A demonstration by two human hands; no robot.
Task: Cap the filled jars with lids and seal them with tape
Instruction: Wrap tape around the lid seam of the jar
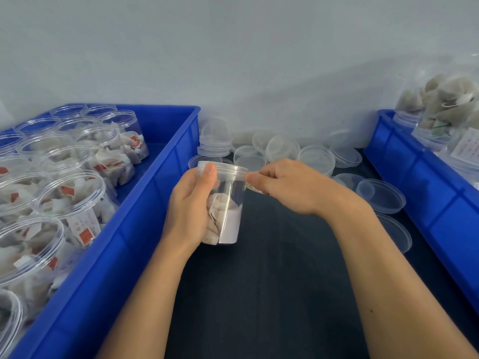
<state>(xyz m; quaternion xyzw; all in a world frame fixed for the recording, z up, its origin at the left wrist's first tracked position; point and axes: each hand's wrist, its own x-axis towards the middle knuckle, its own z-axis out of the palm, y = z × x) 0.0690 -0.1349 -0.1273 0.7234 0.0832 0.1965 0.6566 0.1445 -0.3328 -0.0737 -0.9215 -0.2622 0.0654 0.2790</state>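
The left hand [190,203] grips a clear plastic jar [224,203] above the dark desk [272,294], with the thumb lying up the near side to the lid and the remaining fingers wrapped behind. The jar is held roughly upright, tilted slightly. It carries a clear lid [223,169] on its mouth and holds pale tea bags in its lower part, with a white label on its right side.

The right hand [287,185] is just right of the jar, at lid height. Its thumb and forefinger are pinched together at the lid's right edge; the other fingers are curled. What they pinch is too thin and clear to make out, possibly tape.

Left of the jar stands a blue crate [145,208] packed with open jars [70,198] of tea bags, none of them capped. Beyond the jar, against the pale wall [233,60], lies a heap of loose clear lids [274,151], some stacked, some overturned. More lids [381,195] lie on the desk to the right of the jar, near a second blue crate [425,203] at the frame's right edge. That crate holds further jars [435,120] of tea bags, piled above its rim; whether these are capped cannot be told.
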